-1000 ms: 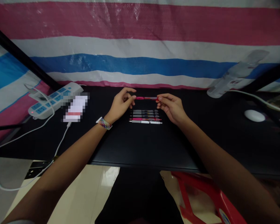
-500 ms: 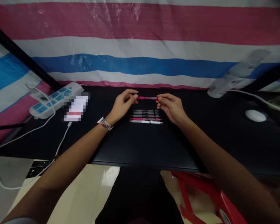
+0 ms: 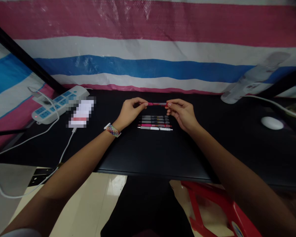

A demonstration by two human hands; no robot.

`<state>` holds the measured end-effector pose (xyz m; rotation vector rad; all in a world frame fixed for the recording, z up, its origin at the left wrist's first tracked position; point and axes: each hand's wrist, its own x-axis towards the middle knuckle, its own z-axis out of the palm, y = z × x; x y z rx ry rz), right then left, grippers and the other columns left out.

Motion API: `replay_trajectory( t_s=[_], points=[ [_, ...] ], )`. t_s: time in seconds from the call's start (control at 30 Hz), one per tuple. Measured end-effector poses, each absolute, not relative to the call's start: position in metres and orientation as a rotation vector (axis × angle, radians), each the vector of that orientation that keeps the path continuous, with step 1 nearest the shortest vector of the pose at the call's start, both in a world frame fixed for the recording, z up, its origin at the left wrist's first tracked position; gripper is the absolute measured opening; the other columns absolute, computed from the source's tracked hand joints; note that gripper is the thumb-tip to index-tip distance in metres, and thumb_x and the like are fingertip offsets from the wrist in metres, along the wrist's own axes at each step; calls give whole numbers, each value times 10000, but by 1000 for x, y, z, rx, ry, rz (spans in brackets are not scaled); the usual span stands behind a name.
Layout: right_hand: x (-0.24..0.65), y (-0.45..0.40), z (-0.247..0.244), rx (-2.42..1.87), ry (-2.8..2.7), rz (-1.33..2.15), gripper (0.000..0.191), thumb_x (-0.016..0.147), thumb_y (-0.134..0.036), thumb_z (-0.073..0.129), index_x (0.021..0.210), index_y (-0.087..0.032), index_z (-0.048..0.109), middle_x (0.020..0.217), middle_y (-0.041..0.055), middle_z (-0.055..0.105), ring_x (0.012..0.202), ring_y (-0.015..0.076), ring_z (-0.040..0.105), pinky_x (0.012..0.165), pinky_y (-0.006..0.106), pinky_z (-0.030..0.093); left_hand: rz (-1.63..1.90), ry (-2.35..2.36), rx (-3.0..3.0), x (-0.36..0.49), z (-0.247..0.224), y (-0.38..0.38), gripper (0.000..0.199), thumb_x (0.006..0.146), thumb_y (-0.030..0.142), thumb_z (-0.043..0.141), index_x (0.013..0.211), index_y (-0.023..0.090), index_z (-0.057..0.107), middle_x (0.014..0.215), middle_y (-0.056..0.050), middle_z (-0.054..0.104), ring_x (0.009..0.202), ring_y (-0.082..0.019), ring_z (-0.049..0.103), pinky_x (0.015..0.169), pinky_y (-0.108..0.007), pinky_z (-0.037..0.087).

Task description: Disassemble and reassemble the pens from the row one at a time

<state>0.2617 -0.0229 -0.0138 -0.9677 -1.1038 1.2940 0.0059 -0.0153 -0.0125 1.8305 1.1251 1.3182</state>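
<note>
Left grip (image 3: 130, 113): the raised forefinger has closed down since the earlier views; thumb and finger now pinch the left end of the held pink pen (image 3: 159, 104), just beyond the row of pens (image 3: 154, 122).
Right grip (image 3: 184, 113): hardly changed; thumb and fingertips pinch the right end of that pen, with the lower fingers curled just beside the far right corner of the row.
Held pink pen: on the far side of the row and roughly parallel to it; whether it touches the worktop (image 3: 153, 151) or is slightly raised cannot be told.
Two-ended hold: probably steadier than the looser left pinch, making the pen's angle easier to control.
Pens in the row: dark ones at its far side, then a second pink pen (image 3: 145, 125), with a white pen (image 3: 151, 128) nearest the wearer.
Left of the row: a phone (image 3: 81, 113) on a cable and a power strip (image 3: 61, 102), both well apart from it.
Right of the row: a white mouse (image 3: 272, 122) and, farther back, a clear bottle (image 3: 249, 84).
Hindrance near the row: nothing seems to block either grip, though the closely laid pens could be nudged by the right fingers.
</note>
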Motion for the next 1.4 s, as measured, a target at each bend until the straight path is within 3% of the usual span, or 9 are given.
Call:
replay_trajectory(
  t_s=[0.13, 0.37, 0.47, 0.6, 0.83, 1.03, 1.13, 1.27, 1.4],
  points=[
    [261, -25, -12, -980, -1083, 1299, 191, 785, -360, 963, 869, -231, 850, 812, 48, 757, 684, 154, 637, 656, 334, 603, 1391, 1100, 1886, 6, -10, -17, 115, 918, 295, 872, 1017, 240, 889, 1034, -75, 861, 929, -225, 749, 870, -379, 579],
    [260, -24, -11, -968, -1033, 1362, 217, 759, -344, 972, 864, -216, 831, 804, 47, 740, 679, 146, 616, 659, 315, 578, 1467, 1121, 1994, 8, -2, -22, 95, 890, 216, 899, 960, 280, 894, 970, -40, 860, 959, -248, 740, 966, -444, 575],
    [260, -24, -9, -938, -1000, 1466, 228, 802, -376, 921, 960, -231, 844, 821, 44, 747, 727, 169, 647, 711, 321, 607, 1465, 1134, 1947, 8, 0, -23, 93, 900, 225, 885, 983, 268, 891, 1010, -51, 862, 971, -241, 756, 949, -426, 594],
    [260, -28, -1, -851, -935, 1705, 423, 907, -534, 730, 1171, -224, 845, 967, 104, 813, 873, 247, 729, 823, 391, 663, 1466, 1133, 1854, 9, -1, -21, 112, 904, 251, 875, 1016, 242, 884, 1063, -65, 866, 990, -230, 783, 927, -389, 614],
    [259, -35, 6, -762, -939, 1810, 486, 916, -530, 670, 1299, -258, 794, 1274, 126, 837, 1110, 317, 745, 951, 490, 664, 1483, 1051, 1787, 9, -5, -19, 142, 895, 255, 886, 1033, 223, 872, 1072, -64, 870, 1007, -227, 799, 939, -379, 625],
    [256, -34, 4, -792, -1013, 1679, 370, 903, -582, 769, 1136, -295, 750, 1066, 112, 792, 1070, 324, 729, 948, 510, 648, 1411, 1038, 1775, 12, -4, -22, 176, 893, 272, 896, 1056, 223, 853, 1093, -64, 864, 1020, -230, 794, 955, -388, 627],
    [257, -34, 4, -787, -999, 1664, 375, 908, -583, 765, 1153, -300, 746, 1041, 103, 777, 1060, 322, 722, 950, 512, 641, 1405, 1043, 1759, 12, -5, -22, 192, 914, 299, 890, 1083, 219, 848, 1079, -63, 857, 996, -220, 782, 942, -379, 619],
    [259, -33, 2, -709, -881, 1759, 398, 897, -515, 732, 1220, -283, 757, 1088, 99, 791, 1065, 304, 718, 957, 483, 645, 1432, 1005, 1722, 11, -8, -19, 213, 921, 354, 898, 1075, 212, 861, 1041, -58, 853, 959, -202, 766, 924, -357, 608],
    [258, -33, 0, -666, -779, 1781, 319, 874, -415, 710, 1155, -271, 760, 1027, 91, 794, 997, 283, 717, 909, 459, 654, 1472, 968, 1680, 11, -10, -17, 228, 894, 372, 928, 1050, 214, 874, 1016, -57, 855, 931, -187, 761, 884, -328, 603]
  ],
)
